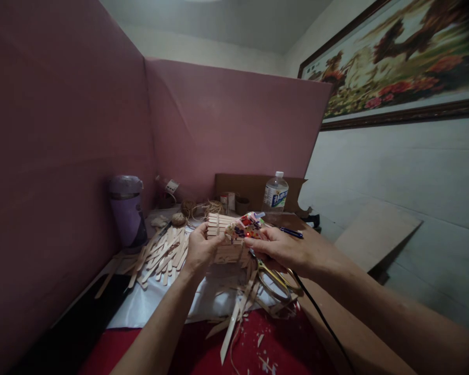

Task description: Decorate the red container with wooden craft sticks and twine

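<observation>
My left hand (204, 247) is closed on the left side of a small craft-stick structure (216, 229), made of pale flat sticks in rows with twine across it. In my right hand (271, 244) is a floral-patterned glue gun (243, 225) with a small red light. It lies against the structure's right part, and its tip cannot be made out. A black cord (322, 317) runs down from under my right hand. Gold-handled scissors (271, 281) lie just below that hand, partly over cut stick pieces (234, 317).
Loose craft sticks (168, 255) are heaped on the left. Behind stand a purple bottle (127, 213), twine (214, 207) and a clear plastic bottle (275, 192). A blue pen (292, 232) lies right. Pink panels (234, 120) enclose the left and back.
</observation>
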`<state>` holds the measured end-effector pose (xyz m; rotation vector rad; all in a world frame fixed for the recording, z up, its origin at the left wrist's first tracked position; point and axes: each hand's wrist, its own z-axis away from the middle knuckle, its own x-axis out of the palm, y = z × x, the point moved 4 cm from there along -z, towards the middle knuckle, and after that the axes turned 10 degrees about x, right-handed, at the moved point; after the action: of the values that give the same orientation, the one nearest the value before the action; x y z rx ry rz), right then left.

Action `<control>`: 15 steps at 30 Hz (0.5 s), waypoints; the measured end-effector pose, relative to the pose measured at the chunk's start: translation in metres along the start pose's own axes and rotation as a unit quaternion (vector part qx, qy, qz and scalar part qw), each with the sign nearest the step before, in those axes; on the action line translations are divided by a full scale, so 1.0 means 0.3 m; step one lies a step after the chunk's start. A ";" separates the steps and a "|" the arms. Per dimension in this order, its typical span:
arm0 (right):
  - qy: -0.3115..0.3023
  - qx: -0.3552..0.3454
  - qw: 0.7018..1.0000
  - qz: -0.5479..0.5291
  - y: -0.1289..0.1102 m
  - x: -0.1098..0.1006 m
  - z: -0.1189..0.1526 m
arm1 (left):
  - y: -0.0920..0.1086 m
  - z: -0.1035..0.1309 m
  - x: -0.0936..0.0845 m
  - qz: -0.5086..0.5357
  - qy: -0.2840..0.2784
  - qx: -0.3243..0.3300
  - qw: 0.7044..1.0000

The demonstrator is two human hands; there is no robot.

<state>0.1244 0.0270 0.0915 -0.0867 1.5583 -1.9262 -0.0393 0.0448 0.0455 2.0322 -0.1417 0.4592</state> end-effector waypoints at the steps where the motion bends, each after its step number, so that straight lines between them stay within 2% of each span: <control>1: -0.003 0.002 1.000 -0.002 0.002 0.000 -0.002 | 0.000 0.000 0.000 0.000 0.000 -0.001 1.000; 15: 0.009 0.008 1.000 0.006 0.005 -0.001 -0.004 | 0.003 0.000 0.007 0.011 0.001 -0.007 1.000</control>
<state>0.1248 0.0281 0.0900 -0.0533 1.5506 -1.9346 -0.0377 0.0445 0.0469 2.0193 -0.1664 0.4724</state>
